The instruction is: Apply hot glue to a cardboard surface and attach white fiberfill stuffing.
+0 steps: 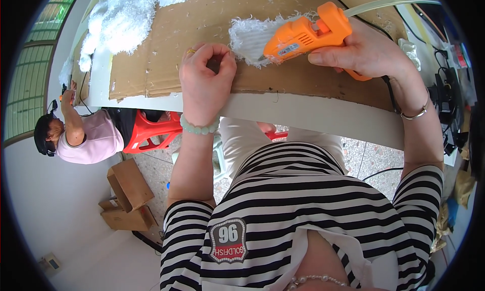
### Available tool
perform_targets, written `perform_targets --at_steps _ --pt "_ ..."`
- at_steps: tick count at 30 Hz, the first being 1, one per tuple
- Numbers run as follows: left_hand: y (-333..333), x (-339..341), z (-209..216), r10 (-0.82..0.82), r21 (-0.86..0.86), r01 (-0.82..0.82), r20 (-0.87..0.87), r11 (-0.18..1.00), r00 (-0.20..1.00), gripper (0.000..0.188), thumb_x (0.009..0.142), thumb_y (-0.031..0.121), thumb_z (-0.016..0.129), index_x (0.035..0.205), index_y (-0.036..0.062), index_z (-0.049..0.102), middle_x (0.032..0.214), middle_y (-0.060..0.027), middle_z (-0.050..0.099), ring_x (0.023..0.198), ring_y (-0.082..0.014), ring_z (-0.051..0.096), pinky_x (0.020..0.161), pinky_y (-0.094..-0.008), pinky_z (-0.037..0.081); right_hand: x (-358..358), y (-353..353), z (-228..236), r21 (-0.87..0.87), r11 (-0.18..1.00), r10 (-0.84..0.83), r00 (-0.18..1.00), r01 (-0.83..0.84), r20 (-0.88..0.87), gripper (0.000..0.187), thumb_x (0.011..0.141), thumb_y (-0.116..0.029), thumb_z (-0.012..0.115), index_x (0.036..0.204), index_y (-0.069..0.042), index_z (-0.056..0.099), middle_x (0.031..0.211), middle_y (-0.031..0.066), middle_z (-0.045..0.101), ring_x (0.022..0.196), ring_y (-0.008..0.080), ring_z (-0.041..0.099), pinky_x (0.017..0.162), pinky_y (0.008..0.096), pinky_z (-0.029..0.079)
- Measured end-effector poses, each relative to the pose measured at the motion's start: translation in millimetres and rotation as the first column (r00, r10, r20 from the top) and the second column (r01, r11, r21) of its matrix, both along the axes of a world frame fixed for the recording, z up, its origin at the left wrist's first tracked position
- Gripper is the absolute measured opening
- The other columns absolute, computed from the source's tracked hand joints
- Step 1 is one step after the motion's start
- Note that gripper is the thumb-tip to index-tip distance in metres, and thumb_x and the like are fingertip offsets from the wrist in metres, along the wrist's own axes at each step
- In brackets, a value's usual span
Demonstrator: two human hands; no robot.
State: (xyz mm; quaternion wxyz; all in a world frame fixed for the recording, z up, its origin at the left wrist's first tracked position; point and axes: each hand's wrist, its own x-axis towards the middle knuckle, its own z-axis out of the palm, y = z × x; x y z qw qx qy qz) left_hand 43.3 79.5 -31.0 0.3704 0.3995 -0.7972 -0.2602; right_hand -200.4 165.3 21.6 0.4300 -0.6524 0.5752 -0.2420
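The glue gun (308, 37) in the right hand (365, 49) is bright orange, the fluffy piece (251, 38) between that and the left hand (204, 78) white, the cardboard (169, 36) beneath both brown, the beaded bracelet (199, 129) behind the left pale green, the shirt (313, 200) farther back black-and-white striped.

From here I have my left hand (204, 79) curled, fingers (201, 52) bent inward, my right hand (371, 49) closed gripping, arms (192, 167) outstretched.

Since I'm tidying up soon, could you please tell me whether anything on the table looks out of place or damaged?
Mildly: the white fluffy pile spills past the left edge of the cardboard, and the white patch by the orange glue gun has ragged, shaggy edges.
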Motion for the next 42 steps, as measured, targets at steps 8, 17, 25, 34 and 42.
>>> perform_targets --at_steps 8,17,25,34,42 --pt "-1 2 -1 0.018 0.022 -0.017 -0.038 1.000 0.999 0.002 0.069 0.002 0.061 0.071 0.0021 0.061 0.068 -0.0075 0.059 0.064 -0.0222 0.052 0.064 -0.0318 0.043 0 2 11 0.066 0.995 -0.067 0.997 0.069 -0.027 0.028 0.080 -0.025 0.068 0.096 -0.005 0.058 0.067 -0.0015 0.055 0.056 0.0063 0.049 0.050 0.0209 0.039" --pt "4 1 2 0.020 -0.025 -0.021 -0.024 0.999 1.000 0.002 0.068 0.002 0.062 0.070 0.0026 0.061 0.068 -0.0076 0.059 0.064 -0.0228 0.053 0.065 -0.0329 0.043 -26 3 17 -0.030 0.993 -0.109 0.971 0.118 0.212 0.026 0.084 -0.028 0.060 0.088 -0.003 0.058 0.071 0.0032 0.057 0.064 0.0119 0.055 0.061 0.0253 0.043" --pt "7 -2 3 -0.010 -0.060 0.009 -0.020 0.998 1.000 0.003 0.067 0.002 0.062 0.068 0.0040 0.061 0.065 -0.0065 0.058 0.062 -0.0233 0.052 0.065 -0.0335 0.042 -4 -20 -21 -0.279 0.917 -0.146 0.890 0.286 0.432 0.034 0.092 -0.031 0.047 0.092 0.000 0.061 0.089 0.0070 0.063 0.092 0.0162 0.057 0.089 0.0301 0.041" --pt "-16 -25 12 -0.141 -0.212 0.183 0.199 0.960 0.970 0.003 0.068 0.005 0.062 0.065 0.0035 0.061 0.067 -0.0089 0.061 0.065 -0.0265 0.056 0.069 -0.0339 0.044 -5 -30 -45 -0.297 0.894 -0.204 0.896 0.335 0.394 0.036 0.091 -0.035 0.052 0.106 -0.003 0.057 0.092 0.0033 0.064 0.092 0.0115 0.057 0.085 0.0267 0.043" --pt "-20 8 13 -0.041 -0.143 0.053 0.087 0.988 0.995 0.015 0.075 0.003 0.061 0.089 0.0039 0.065 0.074 -0.0094 0.063 0.069 -0.0266 0.057 0.065 -0.0354 0.045 -6 -30 -49 -0.305 0.878 -0.256 0.901 0.369 0.351 0.030 0.091 -0.031 0.052 0.107 -0.005 0.057 0.091 0.0029 0.063 0.090 0.0105 0.056 0.084 0.0256 0.043"
